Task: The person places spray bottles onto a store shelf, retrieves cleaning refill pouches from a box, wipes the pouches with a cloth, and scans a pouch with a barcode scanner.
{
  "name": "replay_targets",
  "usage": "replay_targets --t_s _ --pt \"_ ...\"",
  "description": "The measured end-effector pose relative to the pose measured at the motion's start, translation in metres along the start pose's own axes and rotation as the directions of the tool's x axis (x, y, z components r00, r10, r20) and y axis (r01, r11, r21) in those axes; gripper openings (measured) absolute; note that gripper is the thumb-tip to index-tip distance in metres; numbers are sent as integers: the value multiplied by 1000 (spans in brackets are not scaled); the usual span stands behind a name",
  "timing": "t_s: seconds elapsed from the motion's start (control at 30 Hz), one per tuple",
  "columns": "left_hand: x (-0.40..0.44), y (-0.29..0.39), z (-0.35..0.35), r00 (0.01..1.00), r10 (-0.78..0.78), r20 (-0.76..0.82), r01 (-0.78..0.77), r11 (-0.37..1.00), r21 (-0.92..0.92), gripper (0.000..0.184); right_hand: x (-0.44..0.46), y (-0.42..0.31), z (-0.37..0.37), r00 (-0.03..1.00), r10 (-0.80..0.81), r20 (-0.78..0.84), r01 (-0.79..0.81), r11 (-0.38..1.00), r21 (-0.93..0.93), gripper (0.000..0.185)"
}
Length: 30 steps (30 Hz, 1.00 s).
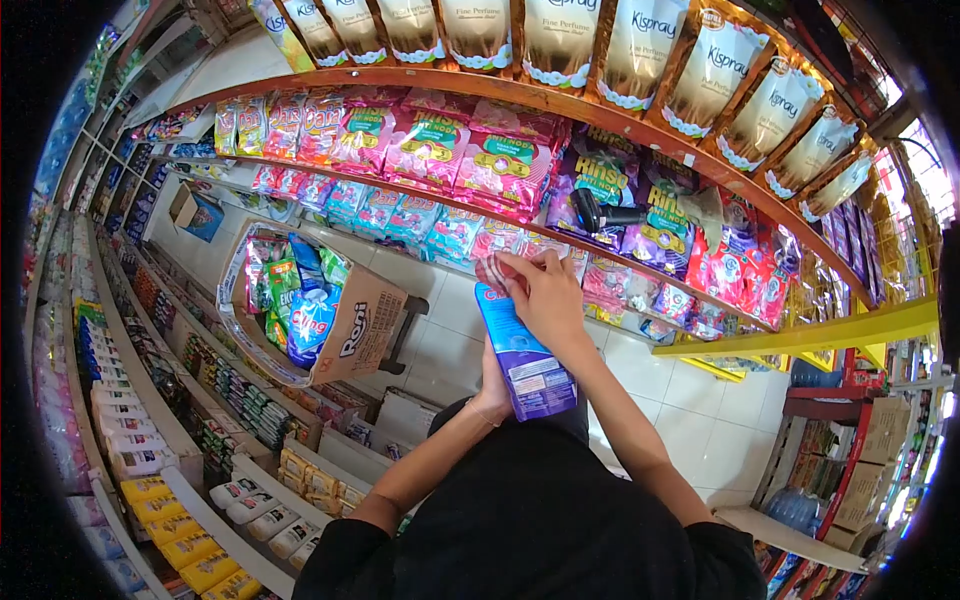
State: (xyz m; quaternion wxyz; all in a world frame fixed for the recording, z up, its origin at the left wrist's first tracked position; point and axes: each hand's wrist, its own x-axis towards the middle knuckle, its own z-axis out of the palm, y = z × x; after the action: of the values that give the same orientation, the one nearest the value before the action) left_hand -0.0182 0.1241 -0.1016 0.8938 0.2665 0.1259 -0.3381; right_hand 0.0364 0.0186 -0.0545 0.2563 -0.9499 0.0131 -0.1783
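A blue and purple refill pouch [528, 350] with printed labels is held upright in front of my body. My left hand [490, 383] is closed around its left side near the bottom, with part of the fingers hidden behind it. Over the pouch's top edge, my right hand [548, 305] has its fingers bent around a reddish, striped, cloth-like piece [496, 270]. That piece touches the pouch's upper end and covers part of the lettering.
An open cardboard box [362, 335] with several pouches stands on a wheeled base at left. Ahead, shelves carry pink detergent packs [425, 140] and gold refill pouches [560, 40]. A black handheld device [605, 212] rests among purple packs. A yellow metal beam [810, 330] juts in at right.
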Motion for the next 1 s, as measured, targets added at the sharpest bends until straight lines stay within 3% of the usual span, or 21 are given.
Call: replay_targets --t_s 0.13,0.17,0.2,0.27,0.33,0.4,0.47,0.5,0.6,0.63,0.73,0.83,0.87,0.9,1.0 --pt "11 1 -18 990 142 22 -142 989 -29 71 -56 -19 -47 975 -113 192 103 993 60 32" --pt "9 -2 -49 969 84 232 -77 996 -38 76 -75 -27 -62 964 -118 240 97 990 98 32" --pt "3 8 -35 988 27 151 -42 995 96 84 -84 -30 -70 950 -125 288 89 987 135 31" --pt "-1 12 -16 987 -6 161 -5 998 67 83 -83 -23 -68 960 -104 259 80 991 103 29" --pt "-1 2 -1 999 -29 41 29 1000 1 80 -69 -20 -62 971 -30 236 13 997 71 28" --pt "1 -5 3 997 -77 -6 76 997 -22 76 -42 -3 -35 994 -110 -7 110 994 -27 27" --pt "4 -9 3 990 -138 5 138 990 -3 72 -16 9 -22 999 -48 16 49 995 -83 26" --pt "4 -10 5 993 -114 -22 115 992 45 75 -10 11 -20 1000 -16 26 19 994 -108 26" --pt "7 -7 -8 995 -86 45 88 995 -46 73 -27 6 -29 999 2 39 1 996 -92 27" --pt "7 0 3 1000 -11 -11 11 1000 -23 72 -40 -2 -40 999 -21 42 25 995 -100 28" --pt "10 7 -15 957 36 288 -9 996 -94 78 -81 -18 -74 982 -5 191 12 999 -37 26" --pt "14 5 -3 967 24 255 -3 997 -81 80 -82 -11 -83 977 74 200 -72 997 -15 27" --pt "14 1 0 972 23 235 -6 997 -74 79 -77 -7 -79 988 84 130 -86 996 10 28" --pt "13 -2 1 970 -7 243 71 964 -256 78 -65 3 -72 994 94 56 -96 995 34 28" --pt "10 -10 -6 986 -99 137 104 994 -29 76 -27 29 -53 989 114 -92 -111 993 37 28"
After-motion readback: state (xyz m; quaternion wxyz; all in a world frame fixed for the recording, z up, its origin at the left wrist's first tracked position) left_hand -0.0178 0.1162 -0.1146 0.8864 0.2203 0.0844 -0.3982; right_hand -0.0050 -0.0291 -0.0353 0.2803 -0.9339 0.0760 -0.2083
